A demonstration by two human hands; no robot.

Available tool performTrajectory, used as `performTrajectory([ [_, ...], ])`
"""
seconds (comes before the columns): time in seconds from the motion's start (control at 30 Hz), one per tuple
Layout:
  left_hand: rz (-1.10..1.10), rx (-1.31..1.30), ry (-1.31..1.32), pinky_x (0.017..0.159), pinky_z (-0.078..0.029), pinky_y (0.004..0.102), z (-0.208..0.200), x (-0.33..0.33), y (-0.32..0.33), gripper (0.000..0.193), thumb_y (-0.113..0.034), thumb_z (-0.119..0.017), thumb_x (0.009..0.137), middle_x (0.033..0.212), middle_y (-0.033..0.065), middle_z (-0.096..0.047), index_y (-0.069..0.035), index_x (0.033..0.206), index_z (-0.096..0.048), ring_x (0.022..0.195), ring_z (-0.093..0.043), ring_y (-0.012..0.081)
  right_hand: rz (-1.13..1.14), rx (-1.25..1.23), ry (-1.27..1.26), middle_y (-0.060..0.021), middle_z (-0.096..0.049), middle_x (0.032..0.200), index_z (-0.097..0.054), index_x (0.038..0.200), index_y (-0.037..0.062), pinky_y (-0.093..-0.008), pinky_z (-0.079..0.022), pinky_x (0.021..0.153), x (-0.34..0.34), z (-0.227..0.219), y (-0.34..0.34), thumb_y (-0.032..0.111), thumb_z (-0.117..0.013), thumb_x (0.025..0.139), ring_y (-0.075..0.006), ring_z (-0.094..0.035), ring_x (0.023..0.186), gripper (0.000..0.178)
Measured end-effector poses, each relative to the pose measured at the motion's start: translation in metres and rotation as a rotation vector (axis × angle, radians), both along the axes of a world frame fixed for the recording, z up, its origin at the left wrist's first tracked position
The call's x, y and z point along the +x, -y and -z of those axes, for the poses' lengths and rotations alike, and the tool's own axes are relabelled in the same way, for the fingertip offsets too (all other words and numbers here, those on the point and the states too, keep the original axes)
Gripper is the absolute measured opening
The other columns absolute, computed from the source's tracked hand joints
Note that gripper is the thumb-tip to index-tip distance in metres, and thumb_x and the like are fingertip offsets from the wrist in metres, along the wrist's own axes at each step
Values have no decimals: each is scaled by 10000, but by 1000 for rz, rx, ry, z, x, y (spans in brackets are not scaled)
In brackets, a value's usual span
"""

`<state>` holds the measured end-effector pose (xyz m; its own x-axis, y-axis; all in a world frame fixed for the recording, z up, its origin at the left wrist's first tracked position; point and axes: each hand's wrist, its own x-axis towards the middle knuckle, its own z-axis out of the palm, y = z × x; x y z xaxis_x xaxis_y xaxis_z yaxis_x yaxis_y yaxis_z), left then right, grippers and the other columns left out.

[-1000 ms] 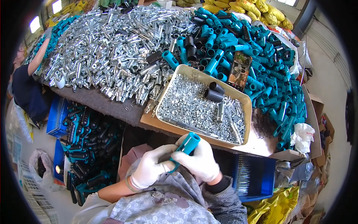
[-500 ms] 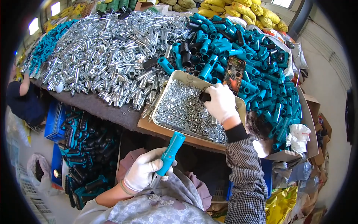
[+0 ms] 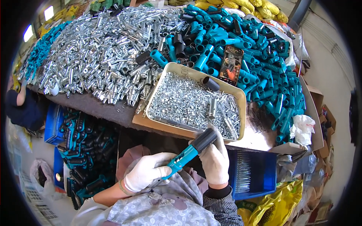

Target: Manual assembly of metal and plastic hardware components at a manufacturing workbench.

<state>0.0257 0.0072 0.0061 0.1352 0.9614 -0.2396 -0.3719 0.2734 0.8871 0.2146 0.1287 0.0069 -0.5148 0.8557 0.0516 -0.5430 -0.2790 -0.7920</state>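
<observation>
My left hand [image 3: 149, 172], in a white glove, is closed around a teal plastic tube [image 3: 183, 156] that slants up to the right. A black ribbed sleeve [image 3: 204, 139] sits at the tube's upper end, in line with it. White-gloved too, my right hand [image 3: 215, 165] grips that sleeve from the right, thumb and fingers around it. Just beyond stands a cream tray [image 3: 244, 116] of small silver metal pieces [image 3: 181, 98]. Inside the tray lie a black cylinder [image 3: 211, 84] and a larger silver tube [image 3: 213, 108].
Heaped silver metal parts [image 3: 102, 56] cover the bench's left; teal plastic housings [image 3: 260, 71] pile up at right. A phone [image 3: 231, 64] leans behind the tray. Blue bins [image 3: 264, 179] sit below, one near black-and-teal pieces [image 3: 90, 150]. Another person [image 3: 22, 109] is at far left.
My right hand has come from the tray down to the teal tube. A black sleeve now sits on the tube's end, which was bare before. The tube has tilted further right.
</observation>
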Motion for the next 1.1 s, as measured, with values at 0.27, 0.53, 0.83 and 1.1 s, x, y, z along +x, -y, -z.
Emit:
performTrajectory([
  [0.27, 19, -73, -95, 770, -557, 274, 3, 5, 1, 655, -324, -698, 930, 1138, 120, -644, 88, 1384, -468, 925, -630, 148, 123, 132, 297, -139, -552, 1272, -400, 1434, -22, -342, -472, 989, 2, 4, 6, 78, -612, 889, -200, -578, 1115, 594],
  [0.53, 26, -117, 89, 704, -582, 252, 5, 19, -10, 653, -324, -699, 924, 1064, 118, -645, 117, 1350, -475, 862, -646, 151, 187, 391, 650, -104, -667, 1060, -520, 1365, 3, -287, -553, 803, 15, 15, 7, 121, -714, 844, -155, -661, 878, 568],
  [0.83, -23, 317, -515, 901, -511, 308, 13, 32, -22, 815, -414, -741, 884, 1198, 162, -664, 47, 1464, -400, 1041, -652, 188, 330, 1069, 874, -154, -651, 1015, -639, 1180, 30, -385, -536, 797, 33, -16, 17, 210, -824, 726, -323, -654, 906, 522],
  [1.1, 130, 488, -838, 775, -550, 338, -14, 41, -28, 586, -337, -820, 806, 1004, 152, -710, -62, 1277, -605, 878, -715, 302, 614, 1110, 1229, -103, -666, 859, -722, 890, 53, -380, -514, 740, 108, -12, -99, 21, -672, 786, -298, -656, 828, 120],
])
